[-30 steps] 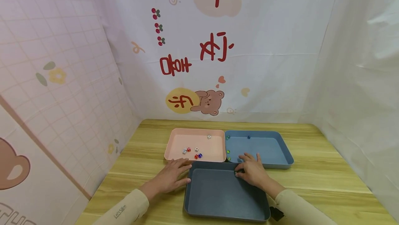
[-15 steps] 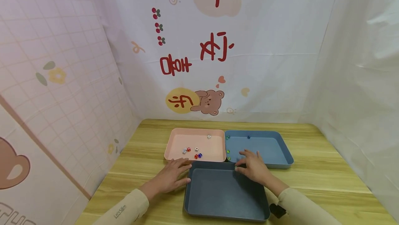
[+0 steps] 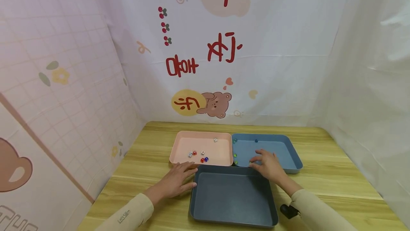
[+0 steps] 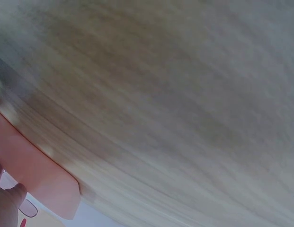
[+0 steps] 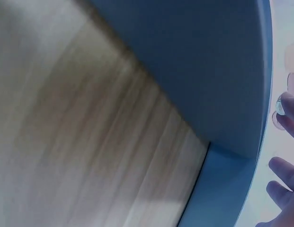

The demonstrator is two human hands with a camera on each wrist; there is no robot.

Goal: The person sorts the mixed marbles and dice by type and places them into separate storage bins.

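My right hand is over the front left part of the blue tray. Its thumb and a finger pinch a small clear glass marble, while the other fingers spread apart. My left hand lies at the left side of the dark grey tray, fingers extended, fingertips at its rim and close to the pink tray's front edge. The dark tray's visible floor is bare. Green marbles lie along the blue tray's left wall, and a dark blue marble sits near its back.
Behind my left hand, the pink tray holds several small dice in white, red and blue. It stands against the blue tray. A black object shows by the right sleeve. The wooden table meets a printed cloth backdrop.
My right hand has lifted off the dark tray's back right part and moved back and right, over the blue tray's front, with the marble pinched. The left hand keeps its place.
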